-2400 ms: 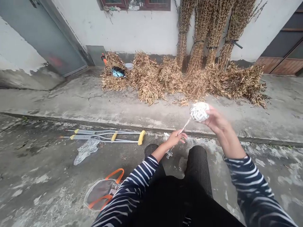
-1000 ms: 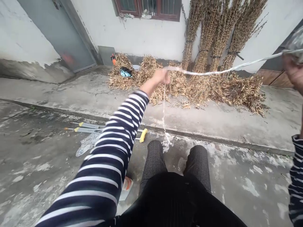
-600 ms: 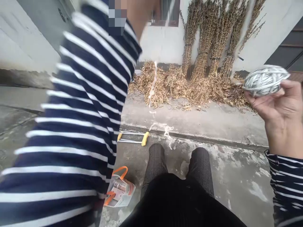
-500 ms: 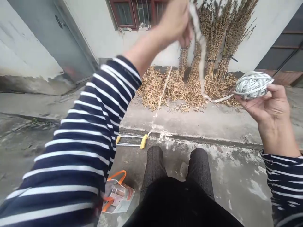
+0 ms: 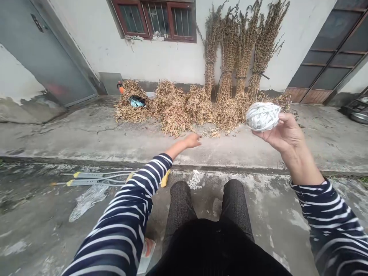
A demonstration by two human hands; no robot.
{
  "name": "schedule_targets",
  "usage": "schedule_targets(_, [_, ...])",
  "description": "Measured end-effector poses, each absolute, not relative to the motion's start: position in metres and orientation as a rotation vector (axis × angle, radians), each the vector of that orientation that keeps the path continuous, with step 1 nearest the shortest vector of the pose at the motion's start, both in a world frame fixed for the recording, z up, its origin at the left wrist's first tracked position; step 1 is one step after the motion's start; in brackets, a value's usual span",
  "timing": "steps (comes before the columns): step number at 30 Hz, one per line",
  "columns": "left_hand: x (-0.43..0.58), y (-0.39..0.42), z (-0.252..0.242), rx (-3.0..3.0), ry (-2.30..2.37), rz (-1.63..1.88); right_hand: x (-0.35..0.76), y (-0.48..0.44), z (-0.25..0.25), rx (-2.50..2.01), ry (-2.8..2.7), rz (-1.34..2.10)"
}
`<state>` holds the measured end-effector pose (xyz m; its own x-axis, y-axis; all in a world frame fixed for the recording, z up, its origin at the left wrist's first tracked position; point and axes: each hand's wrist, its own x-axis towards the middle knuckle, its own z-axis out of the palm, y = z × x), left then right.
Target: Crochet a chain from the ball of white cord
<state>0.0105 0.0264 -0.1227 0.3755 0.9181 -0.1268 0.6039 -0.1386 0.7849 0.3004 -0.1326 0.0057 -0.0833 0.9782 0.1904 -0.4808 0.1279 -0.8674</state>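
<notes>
My right hand [image 5: 283, 134] is raised at the right and closed around a ball of white cord [image 5: 263, 116], its thumb against the ball's right side. My left hand [image 5: 193, 140] reaches out over the concrete step, palm down, with its fingers apart and pointing right. No cord shows in it. A small loose heap of white cord [image 5: 195, 180] lies on the ground just below the step, ahead of my knees. I cannot make out a strand joining the ball to the heap.
Crutches [image 5: 86, 183] with yellow parts lie at the left, partly behind my left sleeve, near a clear plastic sheet [image 5: 89, 199]. Dried plant stalks [image 5: 172, 111] are heaped along the wall, with tied bundles [image 5: 227, 69] standing upright. Part of a bag [image 5: 146, 253] shows by my left leg.
My left hand has come down from high up, where it held a length of cord, to low over the step. The cord heap looks fuller. The right hand still holds the ball.
</notes>
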Motion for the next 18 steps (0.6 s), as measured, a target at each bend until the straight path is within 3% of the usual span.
schedule_targets(6, [0.078, -0.030, -0.150, 1.485, 0.532, 0.793, 0.270, -0.109, -0.054, -0.784, -1.033, 1.570])
schedule_targets(18, [0.059, -0.056, -0.205, 1.228, 0.855, 0.810, 0.250, -0.116, -0.108, -0.828, -0.924, 1.695])
